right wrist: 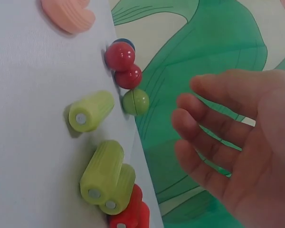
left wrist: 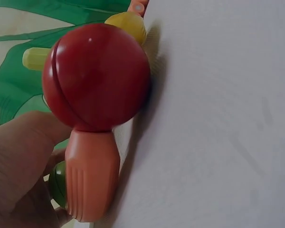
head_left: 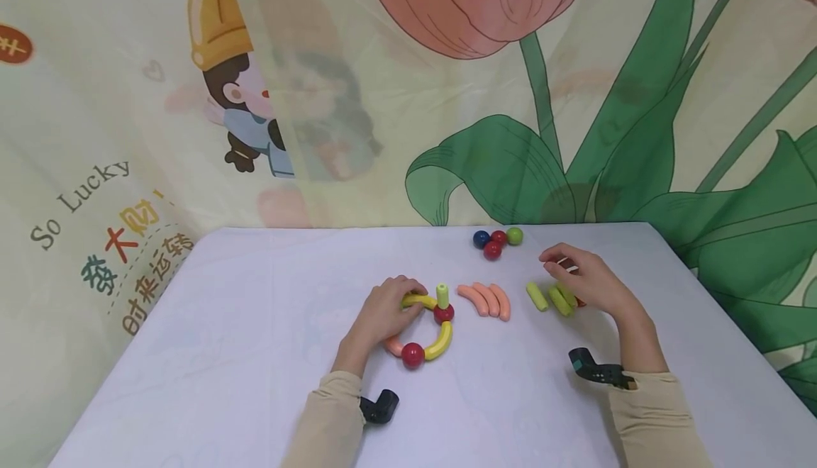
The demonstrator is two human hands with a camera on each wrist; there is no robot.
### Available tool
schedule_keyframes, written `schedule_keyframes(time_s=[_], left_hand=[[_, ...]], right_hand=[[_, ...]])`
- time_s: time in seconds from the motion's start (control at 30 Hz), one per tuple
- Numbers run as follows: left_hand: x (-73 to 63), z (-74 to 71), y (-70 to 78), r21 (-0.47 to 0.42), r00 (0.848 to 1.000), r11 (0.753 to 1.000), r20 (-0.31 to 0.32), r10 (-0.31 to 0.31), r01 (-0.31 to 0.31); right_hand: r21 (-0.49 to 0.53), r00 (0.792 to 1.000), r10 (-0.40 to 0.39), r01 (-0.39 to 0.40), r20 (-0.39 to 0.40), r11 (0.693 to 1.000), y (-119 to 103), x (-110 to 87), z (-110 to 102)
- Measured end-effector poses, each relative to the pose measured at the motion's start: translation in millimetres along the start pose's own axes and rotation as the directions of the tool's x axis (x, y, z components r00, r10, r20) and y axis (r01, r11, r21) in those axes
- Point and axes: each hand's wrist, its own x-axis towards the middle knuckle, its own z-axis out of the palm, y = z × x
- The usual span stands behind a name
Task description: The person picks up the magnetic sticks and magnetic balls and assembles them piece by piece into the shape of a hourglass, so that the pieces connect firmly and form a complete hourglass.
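A ring of curved sticks and balls lies on the table, and my left hand (head_left: 383, 312) grips its left side. Its front has a red ball (head_left: 413, 355) between a pink curved stick (left wrist: 91, 175) and a yellow curved stick (head_left: 439, 342). From a second red ball (head_left: 443, 313) rises a short green stick (head_left: 442, 294). In the left wrist view a green ball (left wrist: 58, 184) shows between the thumb and fingers. My right hand (head_left: 593, 280) hovers with loosely bent fingers, holding nothing, over several loose green sticks (right wrist: 91, 111) and red sticks (right wrist: 128, 213), the latter mostly hidden in the head view.
Three pink curved sticks (head_left: 486, 301) lie side by side right of the ring. Near the table's back edge sit two red balls (head_left: 492, 250), a blue ball (head_left: 481, 240) and a light green ball (head_left: 514, 236). A printed cloth (head_left: 357, 198) hangs behind the white table (head_left: 255, 298).
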Motion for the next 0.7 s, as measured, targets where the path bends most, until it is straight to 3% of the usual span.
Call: schedule_keyframes(time_s=[0.37,0.7], left_hand=[[-1.8,-1.8,0.2,-0.01,0.999,0.999,-0.004,-0.033,0.033],[-3.0,-2.0,-0.2,-0.034,0.994,0.993,-0.013,-0.111,0.111]], right_hand=[[-0.004,0.995,0.097,-0.097,-0.031,0.995,13.4,-0.5,-3.0],[0.008,0.989,0.14,-0.14,-0.056,0.99,20.6,-3.9,-1.3]])
